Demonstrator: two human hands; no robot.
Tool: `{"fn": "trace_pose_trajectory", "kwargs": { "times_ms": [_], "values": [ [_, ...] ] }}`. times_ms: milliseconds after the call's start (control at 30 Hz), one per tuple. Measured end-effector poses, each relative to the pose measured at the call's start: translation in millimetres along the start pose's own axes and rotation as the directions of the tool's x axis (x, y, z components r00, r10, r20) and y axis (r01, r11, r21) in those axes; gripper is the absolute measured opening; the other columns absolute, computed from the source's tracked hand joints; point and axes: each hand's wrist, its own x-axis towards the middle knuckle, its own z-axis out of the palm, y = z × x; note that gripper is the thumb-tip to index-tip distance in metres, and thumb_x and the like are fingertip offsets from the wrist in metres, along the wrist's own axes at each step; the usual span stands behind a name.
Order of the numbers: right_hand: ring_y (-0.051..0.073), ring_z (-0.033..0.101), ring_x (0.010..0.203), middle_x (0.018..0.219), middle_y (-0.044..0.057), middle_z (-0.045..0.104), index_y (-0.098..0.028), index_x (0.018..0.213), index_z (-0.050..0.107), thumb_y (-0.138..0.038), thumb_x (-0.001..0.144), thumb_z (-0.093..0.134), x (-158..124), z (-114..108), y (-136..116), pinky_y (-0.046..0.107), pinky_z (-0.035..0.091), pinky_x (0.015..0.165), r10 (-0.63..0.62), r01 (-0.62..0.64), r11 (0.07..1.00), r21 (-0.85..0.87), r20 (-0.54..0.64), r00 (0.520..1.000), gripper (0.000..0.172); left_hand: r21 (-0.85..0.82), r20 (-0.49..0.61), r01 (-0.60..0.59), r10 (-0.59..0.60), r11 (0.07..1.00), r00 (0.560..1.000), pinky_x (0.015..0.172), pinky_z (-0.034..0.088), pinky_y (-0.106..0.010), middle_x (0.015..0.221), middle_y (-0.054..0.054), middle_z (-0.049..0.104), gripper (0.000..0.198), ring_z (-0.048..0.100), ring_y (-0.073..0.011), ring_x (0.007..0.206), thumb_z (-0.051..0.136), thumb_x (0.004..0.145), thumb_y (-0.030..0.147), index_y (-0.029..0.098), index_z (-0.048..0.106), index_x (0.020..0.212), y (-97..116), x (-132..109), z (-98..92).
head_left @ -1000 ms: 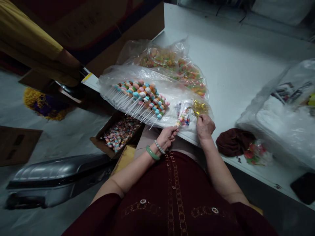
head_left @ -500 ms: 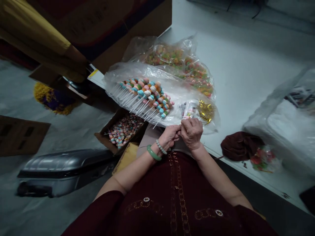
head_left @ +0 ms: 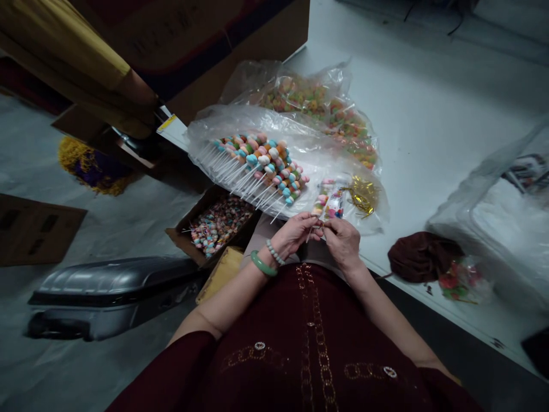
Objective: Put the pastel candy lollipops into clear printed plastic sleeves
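Note:
My left hand (head_left: 295,232) and my right hand (head_left: 342,238) meet at the table's near edge, both pinched on the stick end of one bagged candy skewer (head_left: 326,201). The skewer's colourful candies sit inside a small clear wrapper that points away from me. Just beyond it lies a heap of gold twist ties (head_left: 363,194). To the left, a row of unwrapped candy skewers (head_left: 262,166) lies on a clear plastic sheet (head_left: 309,154) with white sticks fanned toward the table edge.
A clear bag of wrapped skewers (head_left: 326,111) lies farther back on the white table (head_left: 429,103). A dark red cloth (head_left: 422,256), a small candy packet (head_left: 461,280) and a big plastic bag (head_left: 506,223) are at right. Below left, an open box of candy (head_left: 218,224) and a grey case (head_left: 115,292) sit on the floor.
My right hand left the gold ties and came back to join the left hand on the skewer's stick. The view has shifted slightly.

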Motion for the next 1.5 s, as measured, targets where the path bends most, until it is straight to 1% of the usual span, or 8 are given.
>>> {"fn": "trace_pose_trajectory", "kwargs": {
  "times_ms": [200, 367, 467, 667, 867, 1100, 1333, 1500],
  "values": [
    [0.019, 0.051, 0.069, 0.066, 0.004, 0.061, -0.020, 0.067, 0.061, -0.017, 0.087, 0.050, 1, -2, 4, 0.032, 0.032, 0.067, -0.134, 0.132, 0.980, -0.148, -0.004, 0.991, 0.023, 0.076, 0.068, 0.044, -0.049, 0.996, 0.996, 0.045, 0.040, -0.017, 0.063, 0.001, 0.055, 0.018, 0.052, -0.0061, 0.049, 0.074, 0.074, 0.017, 0.012, 0.056, 0.077, -6, 1, -4.2],
    [0.019, 0.052, 0.072, 0.067, 0.004, 0.062, -0.022, 0.071, 0.063, -0.020, 0.090, 0.050, -9, -3, 13, 0.032, 0.035, 0.070, -0.146, 0.145, 0.988, 0.058, 0.009, 0.989, 0.024, -0.040, 0.097, 0.129, -0.125, 0.991, 0.987, 0.043, 0.031, -0.015, 0.063, 0.003, 0.051, 0.025, 0.043, -0.0037, 0.047, 0.075, 0.071, 0.016, 0.015, 0.051, 0.077, 5, 0, -9.0],
    [0.021, 0.056, 0.082, 0.081, 0.005, 0.068, -0.022, 0.082, 0.067, -0.024, 0.086, 0.057, -11, -8, 12, 0.032, 0.039, 0.075, -0.023, -0.020, 0.962, 0.273, 0.153, 0.988, 0.011, 0.040, 0.083, 0.065, -0.068, 0.997, 0.994, 0.044, 0.029, -0.015, 0.062, 0.004, 0.049, 0.025, 0.041, -0.0038, 0.047, 0.074, 0.072, 0.019, 0.015, 0.050, 0.077, 6, -1, -8.7],
    [0.015, 0.056, 0.069, 0.072, 0.001, 0.065, -0.019, 0.080, 0.068, -0.039, 0.077, 0.062, 3, -11, 7, 0.029, 0.042, 0.068, 0.212, -0.555, 0.485, 0.676, 0.525, 0.825, 0.021, 0.325, 0.147, -0.112, 0.067, 0.939, 0.987, 0.044, 0.026, -0.017, 0.058, 0.004, 0.048, 0.022, 0.039, -0.0038, 0.047, 0.070, 0.076, 0.030, 0.014, 0.055, 0.075, 2, -6, -3.9],
    [0.009, 0.045, 0.052, 0.054, -0.004, 0.055, -0.018, 0.064, 0.065, -0.031, 0.060, 0.074, 3, -9, 5, 0.025, 0.035, 0.055, 0.407, -0.650, 0.241, 0.721, 0.532, 0.742, 0.016, 0.282, -0.010, -0.063, 0.069, 0.957, 0.998, 0.041, 0.028, -0.017, 0.064, 0.002, 0.054, 0.014, 0.044, -0.0042, 0.044, 0.065, 0.077, 0.025, 0.014, 0.055, 0.077, -2, 1, -7.8],
    [0.015, 0.059, 0.067, 0.077, 0.000, 0.070, -0.021, 0.081, 0.075, -0.028, 0.071, 0.065, 0, 3, -6, 0.029, 0.048, 0.067, 0.384, -0.447, 0.481, 0.754, 0.277, 0.881, 0.015, 0.276, -0.143, 0.024, 0.016, 0.961, 0.990, 0.037, 0.013, -0.017, 0.051, 0.005, 0.046, 0.011, 0.028, -0.0007, 0.035, 0.060, 0.075, 0.015, 0.014, 0.052, 0.068, -15, 3, -1.4],
    [0.022, 0.069, 0.095, 0.100, 0.001, 0.076, -0.028, 0.095, 0.077, -0.026, 0.080, 0.058, -9, 25, 13, 0.037, 0.052, 0.088, 0.350, -0.337, 0.758, 0.559, 0.087, 0.933, 0.025, 0.182, -0.042, -0.049, 0.058, 0.982, 0.997, 0.039, 0.017, -0.016, 0.053, 0.006, 0.045, 0.024, 0.029, -0.0006, 0.038, 0.070, 0.074, 0.028, 0.015, 0.050, 0.071, -26, 0, 6.2],
    [0.023, 0.068, 0.098, 0.101, 0.002, 0.076, -0.026, 0.096, 0.076, -0.021, 0.080, 0.054, -6, 24, 7, 0.038, 0.050, 0.092, 0.282, -0.258, 0.856, 0.447, 0.013, 0.959, 0.027, 0.072, -0.146, -0.077, 0.087, 0.994, 0.986, 0.038, 0.012, -0.017, 0.048, 0.010, 0.037, 0.039, 0.024, -0.0004, 0.036, 0.076, 0.070, 0.037, 0.018, 0.043, 0.066, -33, 7, 8.4]
  ]
}}
